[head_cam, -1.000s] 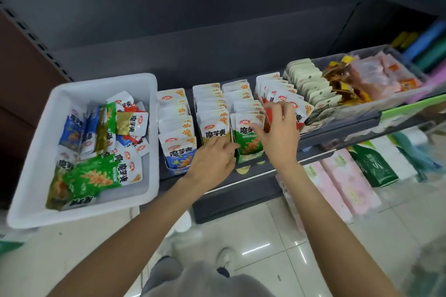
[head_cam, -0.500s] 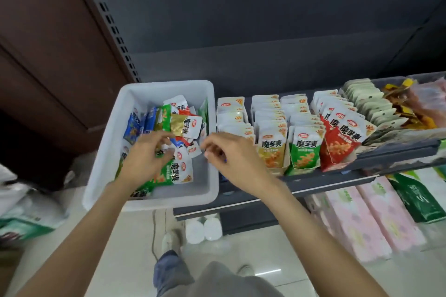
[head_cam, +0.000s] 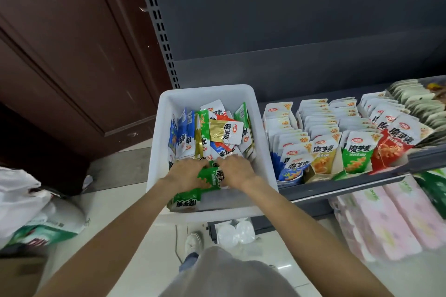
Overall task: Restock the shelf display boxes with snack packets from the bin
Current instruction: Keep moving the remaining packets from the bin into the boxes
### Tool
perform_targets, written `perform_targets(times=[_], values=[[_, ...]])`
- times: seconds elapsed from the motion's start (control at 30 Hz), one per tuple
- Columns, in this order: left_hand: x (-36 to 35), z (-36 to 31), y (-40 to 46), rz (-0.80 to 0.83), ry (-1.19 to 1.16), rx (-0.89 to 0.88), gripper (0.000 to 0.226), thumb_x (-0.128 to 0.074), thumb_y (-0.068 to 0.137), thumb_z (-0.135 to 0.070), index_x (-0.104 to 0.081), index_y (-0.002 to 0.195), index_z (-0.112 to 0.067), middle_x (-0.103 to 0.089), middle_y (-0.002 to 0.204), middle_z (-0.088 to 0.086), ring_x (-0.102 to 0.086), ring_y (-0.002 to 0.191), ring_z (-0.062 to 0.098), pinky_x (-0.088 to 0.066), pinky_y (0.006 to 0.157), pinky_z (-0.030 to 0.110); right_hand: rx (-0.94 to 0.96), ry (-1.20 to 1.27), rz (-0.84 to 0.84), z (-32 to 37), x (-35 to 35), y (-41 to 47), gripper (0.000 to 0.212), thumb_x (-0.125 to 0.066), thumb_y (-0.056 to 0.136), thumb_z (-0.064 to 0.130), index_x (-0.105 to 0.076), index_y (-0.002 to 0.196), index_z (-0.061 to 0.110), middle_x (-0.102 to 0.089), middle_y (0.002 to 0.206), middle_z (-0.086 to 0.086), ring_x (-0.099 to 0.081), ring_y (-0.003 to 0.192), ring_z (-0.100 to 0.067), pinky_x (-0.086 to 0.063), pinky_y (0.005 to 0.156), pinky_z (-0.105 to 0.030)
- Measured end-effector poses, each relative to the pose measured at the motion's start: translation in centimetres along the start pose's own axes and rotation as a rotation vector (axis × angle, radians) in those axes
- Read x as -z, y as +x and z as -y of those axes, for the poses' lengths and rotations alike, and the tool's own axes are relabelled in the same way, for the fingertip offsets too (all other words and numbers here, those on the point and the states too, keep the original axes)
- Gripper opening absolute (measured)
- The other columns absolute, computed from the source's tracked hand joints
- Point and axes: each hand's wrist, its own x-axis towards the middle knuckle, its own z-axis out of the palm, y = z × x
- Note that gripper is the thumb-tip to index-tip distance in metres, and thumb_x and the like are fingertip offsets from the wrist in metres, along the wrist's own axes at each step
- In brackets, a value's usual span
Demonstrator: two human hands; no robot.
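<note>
Glossy crinkled packets (head_cam: pixel 212 137), rectangular bin (head_cam: pixel 156 147)

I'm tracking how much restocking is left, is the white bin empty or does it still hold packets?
Not empty. The white bin holds a loose pile of snack packets, and both hands are inside among them.

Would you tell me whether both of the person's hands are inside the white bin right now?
Yes, the left hand and right hand are both down in the white bin, on green snack packets.
</note>
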Motion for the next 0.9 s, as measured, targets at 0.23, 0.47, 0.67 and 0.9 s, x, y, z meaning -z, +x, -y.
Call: perform_targets(times=[0.23, 0.47, 0.67, 0.9], values=[[4.8, -0.7, -3.6, -0.244, -0.632, -0.165, 0.024, -0.072, 0.077, -0.036, -0.066, 0.1, -0.031, -0.07, 0.09, -0.015, -0.066, 0.078, 0.005, -0.055, 0.073, 0.037, 0.019, 0.867, -0.438, -1.5, 5.8, -6.7, 0.015, -0.076, 0.077, 0.024, -0.071, 0.085, 0.013, -0.07, 0.081, -0.007, -0.059, 0.073, -0.026, -0.045, 0.063, -0.036], [10.1, -9.5, -2.8, -0.303, -0.763, -0.32, 0.022, -0.074, 0.077, -0.03, -0.061, 0.091, -0.039, -0.069, 0.086, -0.01, -0.066, 0.076, 0.011, -0.055, 0.069, 0.038, -0.041, 1.361, -0.617, -5.3, 10.3, -13.3, 0.013, -0.065, 0.085, 0.007, -0.068, 0.09, 0.019, -0.071, 0.076, 0.011, -0.064, 0.066, -0.003, -0.052, 0.051, -0.019], [12.1, -17.6, 1.2, -0.452, -0.773, -0.458, 0.023, -0.076, 0.076, -0.034, -0.067, 0.094, -0.024, -0.069, 0.078, -0.015, -0.063, 0.07, 0.0, -0.05, 0.067, 0.023, -0.155, 1.355, -1.01, -10.8, 11.8, -20.1, 0.014, -0.062, 0.088, 0.008, -0.067, 0.091, 0.02, -0.073, 0.083, 0.007, -0.069, 0.079, -0.01, -0.057, 0.066, -0.025], [12.5, -24.1, 6.7, -0.471, -0.598, -0.586, 0.014, -0.068, 0.084, -0.02, -0.067, 0.095, -0.029, -0.068, 0.084, -0.019, -0.061, 0.083, -0.004, -0.049, 0.074, 0.024, -0.443, 0.926, -1.392, -19.7, 10.6, -26.5, 0.007, -0.069, 0.083, 0.033, -0.064, 0.086, 0.029, -0.066, 0.077, 0.013, -0.061, 0.077, -0.016, -0.054, 0.075, -0.053]])
